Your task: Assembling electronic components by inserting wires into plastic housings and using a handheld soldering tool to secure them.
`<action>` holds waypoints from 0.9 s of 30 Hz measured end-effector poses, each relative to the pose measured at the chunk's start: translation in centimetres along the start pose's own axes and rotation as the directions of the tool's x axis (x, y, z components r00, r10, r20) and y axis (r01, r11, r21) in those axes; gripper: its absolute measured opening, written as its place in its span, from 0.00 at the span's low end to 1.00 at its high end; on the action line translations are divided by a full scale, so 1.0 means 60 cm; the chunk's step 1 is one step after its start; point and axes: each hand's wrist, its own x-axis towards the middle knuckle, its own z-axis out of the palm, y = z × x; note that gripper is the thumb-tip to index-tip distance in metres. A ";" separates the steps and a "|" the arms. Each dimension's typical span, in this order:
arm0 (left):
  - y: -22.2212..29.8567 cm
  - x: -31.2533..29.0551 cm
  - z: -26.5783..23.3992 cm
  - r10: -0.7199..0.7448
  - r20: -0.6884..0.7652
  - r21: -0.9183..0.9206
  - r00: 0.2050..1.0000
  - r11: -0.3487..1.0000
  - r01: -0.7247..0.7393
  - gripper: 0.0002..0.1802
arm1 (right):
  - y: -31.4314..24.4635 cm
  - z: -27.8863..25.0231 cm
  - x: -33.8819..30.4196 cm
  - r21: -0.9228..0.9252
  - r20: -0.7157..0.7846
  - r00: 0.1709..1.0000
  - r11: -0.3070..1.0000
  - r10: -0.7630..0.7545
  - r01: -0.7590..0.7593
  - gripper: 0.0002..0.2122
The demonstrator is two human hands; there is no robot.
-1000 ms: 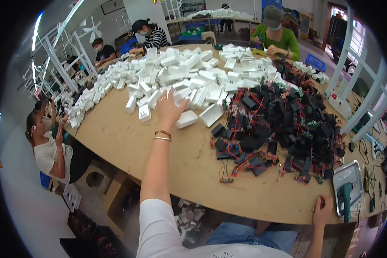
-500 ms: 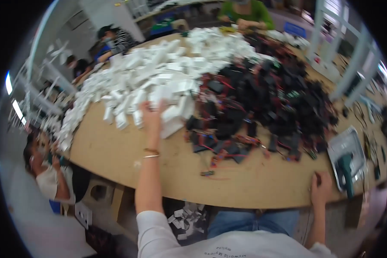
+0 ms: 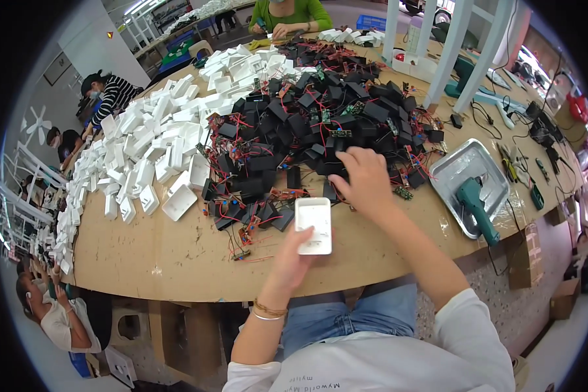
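Two bare hands work over a brown tabletop (image 3: 176,261). The left hand (image 3: 291,260) grips an open-topped white plastic case (image 3: 317,222), fingers closed around its lower left part and thumb laid over the rim onto the inside. The case is held at the near side of the table, in front of the person, its hollow side facing up. A bracelet (image 3: 269,312) circles the left wrist.

The right hand (image 3: 367,183) reaches over the near right part of a heap of black rectangular modules (image 3: 268,166) with red wires and small green circuit boards. Its thumb and forefinger stand apart; whether the fingertips touch a module cannot be told.

Left of the modules spreads a large heap of white plastic cases (image 3: 134,147), one heap meeting the other. To the right, a teal pistol-shaped tool (image 3: 475,206) lies in a shiny metal tray (image 3: 462,160), with yellow-handled pliers (image 3: 508,164) just beside. A person in green (image 3: 286,16) sits at the far side.
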 end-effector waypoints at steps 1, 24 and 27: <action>-0.012 -0.003 0.003 0.003 -0.001 -0.001 1.000 1.000 -0.003 0.27 | -0.001 0.008 0.010 -0.084 0.035 0.999 0.995 -0.041 0.043 0.15; -0.030 0.047 0.093 0.096 -0.008 0.333 0.995 0.939 -0.088 0.28 | 0.051 -0.230 -0.115 0.957 0.171 0.751 0.073 0.637 -0.281 0.05; -0.040 0.058 0.113 0.229 0.018 0.266 0.973 0.937 -0.226 0.32 | 0.057 -0.224 -0.132 0.910 0.413 0.606 -0.281 0.680 -0.305 0.06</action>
